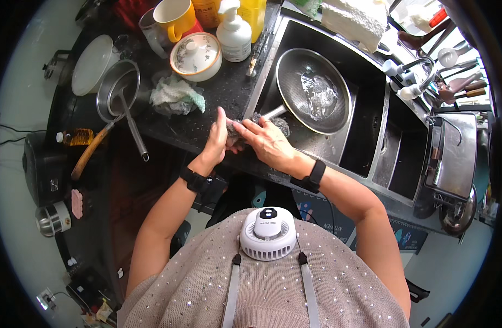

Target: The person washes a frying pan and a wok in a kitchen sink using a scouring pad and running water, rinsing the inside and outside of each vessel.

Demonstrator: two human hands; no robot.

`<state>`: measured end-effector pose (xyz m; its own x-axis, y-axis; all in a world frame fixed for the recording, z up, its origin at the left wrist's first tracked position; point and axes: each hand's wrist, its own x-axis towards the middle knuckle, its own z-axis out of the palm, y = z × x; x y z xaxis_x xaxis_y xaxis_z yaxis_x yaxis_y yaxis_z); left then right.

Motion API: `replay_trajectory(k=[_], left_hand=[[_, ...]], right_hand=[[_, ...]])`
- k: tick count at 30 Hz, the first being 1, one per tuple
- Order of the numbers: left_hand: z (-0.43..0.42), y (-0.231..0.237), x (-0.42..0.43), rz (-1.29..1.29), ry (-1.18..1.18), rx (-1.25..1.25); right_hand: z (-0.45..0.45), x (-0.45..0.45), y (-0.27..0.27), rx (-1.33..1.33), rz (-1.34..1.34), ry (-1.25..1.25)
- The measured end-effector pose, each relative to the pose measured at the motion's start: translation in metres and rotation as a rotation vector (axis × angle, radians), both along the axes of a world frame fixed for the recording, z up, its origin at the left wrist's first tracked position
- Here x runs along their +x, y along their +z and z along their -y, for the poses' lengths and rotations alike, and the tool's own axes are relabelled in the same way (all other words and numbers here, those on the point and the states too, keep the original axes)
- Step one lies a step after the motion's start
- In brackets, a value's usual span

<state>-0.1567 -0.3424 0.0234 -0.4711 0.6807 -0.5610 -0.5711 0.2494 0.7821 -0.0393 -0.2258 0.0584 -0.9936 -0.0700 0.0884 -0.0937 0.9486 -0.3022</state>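
A frying pan (312, 91) with a dimpled inner surface and a little water in it rests over the black sink (294, 37), its handle pointing towards me. Around that handle's far end my two hands meet at the counter's edge. My right hand (271, 141) lies over a grey scouring pad (279, 124), its fingers stretched towards my left. Thumb raised, my left hand (219, 137) faces it with the palm inward, and more grey mesh shows between the hands. The fingers partly hide the handle and pad, so the left hand's hold is unclear.
A crumpled wet cloth (177, 96), a lidded bowl (197, 57), a pump bottle (233, 35) and a yellow mug (174, 18) stand on the dark counter. Further left are a metal strainer (119, 88) and a white bowl (93, 65). A faucet (417, 82) rises behind the sink.
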Motion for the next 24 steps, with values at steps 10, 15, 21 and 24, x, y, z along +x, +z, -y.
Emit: replay_trajectory(k=[10, 15, 21, 24], left_hand=[[-0.015, -0.001, 0.008, -0.143, 0.091, -0.145], [-0.013, 0.002, 0.009, -0.144, 0.085, -0.109], [-0.011, -0.002, 0.014, -0.237, 0.134, -0.166], [-0.012, 0.005, 0.018, -0.428, -0.035, -0.189]], right_hand=[[-0.008, 0.003, -0.031, -0.043, -0.128, -0.103], [-0.061, 0.015, -0.034, -0.194, -0.063, -0.242], [-0.015, 0.009, -0.028, -0.133, -0.047, -0.109], [-0.057, 0.025, -0.058, -0.096, -0.194, -0.219]])
